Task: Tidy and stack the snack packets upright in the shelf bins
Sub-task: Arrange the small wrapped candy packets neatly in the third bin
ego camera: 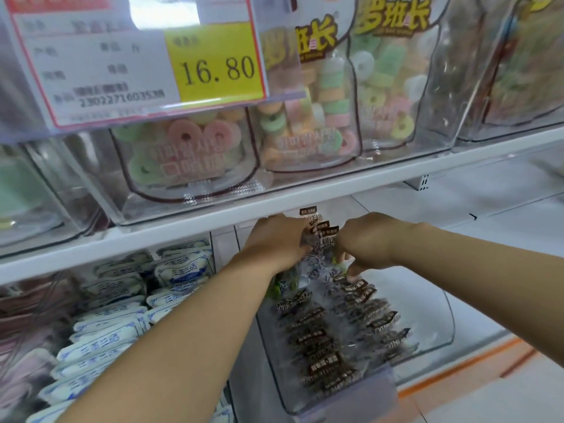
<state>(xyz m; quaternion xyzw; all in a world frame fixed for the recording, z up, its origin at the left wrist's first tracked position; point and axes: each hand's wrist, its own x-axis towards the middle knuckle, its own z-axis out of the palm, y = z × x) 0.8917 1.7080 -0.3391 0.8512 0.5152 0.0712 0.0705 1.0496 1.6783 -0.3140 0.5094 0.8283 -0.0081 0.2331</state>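
1. Under the white shelf board (183,236), far left: soft white-blue pillow packets (122,328), puffy, crowded together.
2. Centre: left hand (274,242), grip curled, pinching a bunch of crinkly clear snack packets (317,236) with brown labels, upright at the back of the bin.
3. Just right: right hand (370,239), grip curled on the same bunch from the other side.
4. Rigid clear plastic bin (439,325), rounded corners; more of them lie in rows inside.

The left hand (274,244) and right hand (370,242) grip a bunch of brown-labelled packets (320,232) upright over a clear bin (433,328) — more of the same lie in rows below. White packets (122,315) fill the next bin; ring sweets (189,141) sit above.
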